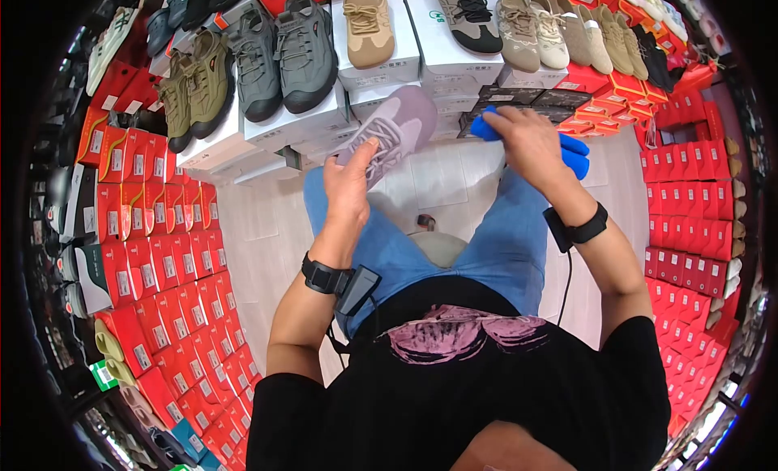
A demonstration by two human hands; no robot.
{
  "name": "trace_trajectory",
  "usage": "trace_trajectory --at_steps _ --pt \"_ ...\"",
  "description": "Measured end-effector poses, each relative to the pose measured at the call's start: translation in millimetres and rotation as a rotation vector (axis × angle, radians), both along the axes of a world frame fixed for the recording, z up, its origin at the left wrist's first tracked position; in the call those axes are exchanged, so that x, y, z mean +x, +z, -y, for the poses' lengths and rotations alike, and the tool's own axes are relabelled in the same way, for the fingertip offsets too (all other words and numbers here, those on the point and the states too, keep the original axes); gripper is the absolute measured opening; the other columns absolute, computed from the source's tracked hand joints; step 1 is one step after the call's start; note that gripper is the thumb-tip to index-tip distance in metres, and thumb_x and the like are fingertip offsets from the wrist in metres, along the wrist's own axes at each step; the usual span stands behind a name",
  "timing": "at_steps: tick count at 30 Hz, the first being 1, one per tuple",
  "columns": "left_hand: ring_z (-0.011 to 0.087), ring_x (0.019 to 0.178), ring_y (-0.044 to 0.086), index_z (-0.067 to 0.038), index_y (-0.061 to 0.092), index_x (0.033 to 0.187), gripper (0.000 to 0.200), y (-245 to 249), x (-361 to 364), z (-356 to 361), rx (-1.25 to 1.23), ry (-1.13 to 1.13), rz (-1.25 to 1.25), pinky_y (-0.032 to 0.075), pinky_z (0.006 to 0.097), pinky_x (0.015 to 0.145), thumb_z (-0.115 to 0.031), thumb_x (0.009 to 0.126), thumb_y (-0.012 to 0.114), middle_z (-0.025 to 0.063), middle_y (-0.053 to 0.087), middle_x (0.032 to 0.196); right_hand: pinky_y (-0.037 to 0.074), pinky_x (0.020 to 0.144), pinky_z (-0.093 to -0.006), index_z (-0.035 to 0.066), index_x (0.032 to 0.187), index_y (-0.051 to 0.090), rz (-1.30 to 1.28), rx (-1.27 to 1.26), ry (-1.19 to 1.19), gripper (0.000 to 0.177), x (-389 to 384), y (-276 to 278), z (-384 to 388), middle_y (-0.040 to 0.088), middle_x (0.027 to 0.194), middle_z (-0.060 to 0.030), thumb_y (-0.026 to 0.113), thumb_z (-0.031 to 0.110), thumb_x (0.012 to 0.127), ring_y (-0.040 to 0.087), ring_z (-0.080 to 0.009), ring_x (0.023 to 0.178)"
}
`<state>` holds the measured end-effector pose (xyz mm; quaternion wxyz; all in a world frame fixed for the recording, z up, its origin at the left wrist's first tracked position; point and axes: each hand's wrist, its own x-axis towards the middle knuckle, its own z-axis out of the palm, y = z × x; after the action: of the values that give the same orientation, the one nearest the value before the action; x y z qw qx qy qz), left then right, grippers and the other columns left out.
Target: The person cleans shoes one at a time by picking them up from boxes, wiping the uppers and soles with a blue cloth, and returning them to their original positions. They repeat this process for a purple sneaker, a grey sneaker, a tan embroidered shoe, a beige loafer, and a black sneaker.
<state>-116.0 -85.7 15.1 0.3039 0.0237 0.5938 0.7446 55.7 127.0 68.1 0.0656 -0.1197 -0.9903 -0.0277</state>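
Note:
My left hand [347, 187] grips a lilac lace-up sneaker [397, 130] by its heel end, with the thumb over the laces. The shoe is tilted, its toe pointing up and away, slightly blurred, in front of the white boxes. Over on the right, my right hand [531, 143] is closed around a bright blue cloth-like bundle [574, 161]. Parts of it stick out on both sides of the fingers; its exact kind cannot be made out. The two hands are apart, and the blue bundle does not touch the sneaker.
White shoe boxes [454, 63] ahead carry display shoes, among them grey sneakers [304, 53], olive sneakers [209, 82] and a tan shoe [369, 25]. Stacked red shoe boxes [166, 309] line the left, and more red boxes [687, 236] stand right. Pale floor [259, 228] lies below.

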Motion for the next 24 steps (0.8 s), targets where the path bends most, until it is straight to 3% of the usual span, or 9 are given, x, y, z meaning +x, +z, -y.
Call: trace_trajectory --at_steps 2,3,8,10,14,16,20,24 --pt "0.0172 0.089 0.062 0.008 0.05 0.111 0.056 -6 2 -3 0.024 0.01 0.022 0.05 0.0285 0.079 -0.019 0.071 0.08 0.0132 0.062 0.101 0.048 0.075 -0.0372 0.016 0.111 0.064 -0.306 -0.002 -0.071 0.046 -4 11 3 0.062 0.114 -0.0033 0.061 0.001 0.068 0.059 -0.026 0.092" --pt "0.0171 0.089 0.062 0.008 0.052 0.11 0.053 -13 3 -7 0.029 0.001 0.051 0.05 0.0285 0.079 -0.018 0.073 0.079 0.0128 0.062 0.101 0.048 0.073 -0.0378 0.018 0.11 0.063 -0.42 -0.01 -0.009 0.042 -15 22 13 0.062 0.11 -0.0039 0.059 0.003 0.071 0.059 -0.0244 0.089" --pt "0.0182 0.088 0.064 0.007 0.056 0.106 0.04 18 23 -24 0.149 -0.112 0.178 0.051 0.0292 0.08 -0.015 0.076 0.074 0.0122 0.064 0.1 0.044 0.075 -0.0374 0.015 0.11 0.061 -0.397 0.032 0.309 0.037 -51 21 72 0.059 0.112 -0.0069 0.058 0.015 0.073 0.055 -0.0245 0.095" --pt "0.0182 0.088 0.065 0.002 0.06 0.107 0.027 24 24 -22 0.138 -0.04 0.3 0.052 0.0324 0.081 -0.014 0.085 0.063 0.0089 0.066 0.099 0.046 0.078 -0.0374 0.017 0.113 0.063 -0.351 -0.014 0.276 0.041 -53 20 77 0.057 0.119 -0.0055 0.059 0.012 0.072 0.055 -0.0268 0.102" --pt "0.0185 0.091 0.064 0.004 0.059 0.107 0.03 9 21 -11 0.081 -0.144 0.254 0.052 0.0322 0.082 -0.015 0.085 0.064 0.0098 0.065 0.101 0.046 0.077 -0.0364 0.018 0.113 0.063 -0.34 0.037 0.26 0.042 -53 14 45 0.059 0.117 -0.0052 0.059 0.012 0.072 0.056 -0.025 0.098" --pt "0.019 0.095 0.063 0.006 0.057 0.109 0.033 5 23 -10 0.057 -0.098 0.243 0.053 0.0326 0.082 -0.017 0.086 0.063 0.0111 0.064 0.104 0.044 0.071 -0.0373 0.018 0.109 0.061 -0.4 0.135 0.085 0.037 -56 9 20 0.06 0.105 -0.0048 0.059 0.014 0.073 0.056 -0.0236 0.09" --pt "0.0201 0.098 0.062 0.006 0.056 0.111 0.036 12 29 -14 0.138 -0.072 0.367 0.053 0.0326 0.083 -0.02 0.088 0.064 0.0117 0.063 0.107 0.045 0.07 -0.0374 0.019 0.107 0.061 -0.418 0.117 -0.06 0.034 -54 21 2 0.061 0.105 -0.0043 0.058 0.013 0.073 0.057 -0.0231 0.09" --pt "0.0216 0.104 0.06 -0.002 0.055 0.118 0.043 30 35 -20 0.202 -0.102 0.453 0.051 0.0349 0.089 -0.037 0.094 0.053 0.0106 0.061 0.115 0.044 0.071 -0.0379 0.017 0.107 0.062 -0.432 0.043 0.327 0.034 -55 27 64 0.058 0.112 -0.0051 0.06 0.016 0.072 0.056 -0.0252 0.094"
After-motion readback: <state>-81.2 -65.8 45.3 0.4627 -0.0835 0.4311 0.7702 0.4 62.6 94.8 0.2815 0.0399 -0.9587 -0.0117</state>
